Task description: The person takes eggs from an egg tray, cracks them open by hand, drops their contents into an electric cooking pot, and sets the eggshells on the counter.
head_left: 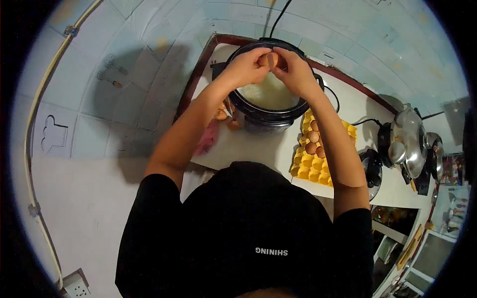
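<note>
Over a black-rimmed electric pot (271,119), my left hand (248,68) and my right hand (294,72) meet with a brown egg (273,60) between their fingers. Both hands are closed on the egg; whether its shell is cracked I cannot tell. Pale, cloudy contents (271,94) show inside the pot below. To the right of the pot, a yellow egg tray (310,169) holds several brown eggs (311,148) and has bare cups at its near end. My right forearm hides part of the tray.
Left of the pot lie brown shells or eggs (233,124) and a pink cloth (207,139). A black lid (372,171) sits right of the tray. Farther right are a metal lid (410,136) and a ladle (397,151). A tiled wall (338,37) stands behind the white counter (248,154).
</note>
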### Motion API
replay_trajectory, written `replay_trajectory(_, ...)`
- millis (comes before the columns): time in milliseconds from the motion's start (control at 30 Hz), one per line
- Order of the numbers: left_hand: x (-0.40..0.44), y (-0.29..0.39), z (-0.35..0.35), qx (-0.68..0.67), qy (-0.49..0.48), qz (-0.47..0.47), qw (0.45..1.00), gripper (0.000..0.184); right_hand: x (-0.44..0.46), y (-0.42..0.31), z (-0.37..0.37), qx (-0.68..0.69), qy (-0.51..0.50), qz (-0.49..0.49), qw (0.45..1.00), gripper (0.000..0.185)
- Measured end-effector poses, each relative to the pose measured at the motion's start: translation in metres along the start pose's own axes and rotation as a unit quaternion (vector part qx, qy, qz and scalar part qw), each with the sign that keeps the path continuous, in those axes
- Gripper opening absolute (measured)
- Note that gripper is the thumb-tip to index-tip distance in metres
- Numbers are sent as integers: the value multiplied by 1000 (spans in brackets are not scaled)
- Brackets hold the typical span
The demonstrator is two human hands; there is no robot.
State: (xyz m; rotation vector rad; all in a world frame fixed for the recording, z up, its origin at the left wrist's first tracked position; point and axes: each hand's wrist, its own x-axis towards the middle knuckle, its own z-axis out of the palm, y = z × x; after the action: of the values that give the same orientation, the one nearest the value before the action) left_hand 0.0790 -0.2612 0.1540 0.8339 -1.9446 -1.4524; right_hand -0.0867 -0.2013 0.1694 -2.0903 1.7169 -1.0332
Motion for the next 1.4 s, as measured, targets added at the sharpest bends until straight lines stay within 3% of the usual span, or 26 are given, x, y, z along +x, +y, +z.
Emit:
replay_trajectory(33,-2,-3,-3,3,-14,4,1000,52,-1,-7,0,0,-17,-10,1000,48)
replay_trajectory(133,-25,4,-7,35,11,66,997,48,-8,-21,8,52,-11,-15,998,48)
replay_trajectory(300,-55,5,-18,-55,51,59,995,45,-16,-45,10,93,-69,-35,993,58)
replay_trajectory(367,-60,-4,-26,-97,66,34,992,42,-19,-51,-1,96,-26,-68,993,61)
replay_trajectory(433,-73,-2,-32,-129,149,-10,980,40,-20,-50,-23,92,47,-95,990,59)
replay_trajectory(533,-81,-38,-53,-132,237,-49,961,37,-39,-25,-73,242,177,-20,954,44)
replay_trajectory(600,-86,-98,-83,-135,195,-121,964,35,-63,5,-101,284,254,58,923,37)
replay_trajectory(667,-86,-148,-79,-45,217,-168,961,35,-90,50,-113,301,291,157,894,31)
replay_trajectory(700,-87,-168,-71,45,257,-177,949,35,-107,77,-114,292,293,209,886,29)
replay_trajectory(833,-88,-246,-66,95,206,-182,957,41,-171,154,-82,230,188,331,896,23)
replay_trajectory(900,-90,-276,-72,123,180,-185,958,44,-191,172,-54,96,141,322,931,24)
replay_trajectory(967,-91,-297,-80,195,184,-217,939,45,-209,202,-27,52,130,321,937,27)
replay_trajectory(1033,-87,-272,-69,283,152,-208,924,46,-209,189,-20,-27,130,324,937,30)
replay_trajectory(1133,-89,-293,-80,241,125,-153,950,44,-217,196,-16,-144,136,319,927,33)
replay_trajectory(1167,-85,-325,-87,204,148,-209,945,38,-220,198,-17,-148,126,335,922,33)
replay_trajectory(1233,-81,-411,-119,281,30,-69,957,37,-224,201,-19,-153,128,340,919,32)
replay_trajectory(1267,-84,-422,-124,282,17,-45,958,36,-228,204,-21,-155,139,331,920,32)
replay_trajectory(1333,-89,-417,-124,272,23,-42,961,36,-235,207,-23,-168,150,328,917,30)
replay_trajectory(1400,-89,-352,-102,204,99,-128,965,38,-239,206,-30,-195,156,344,905,27)
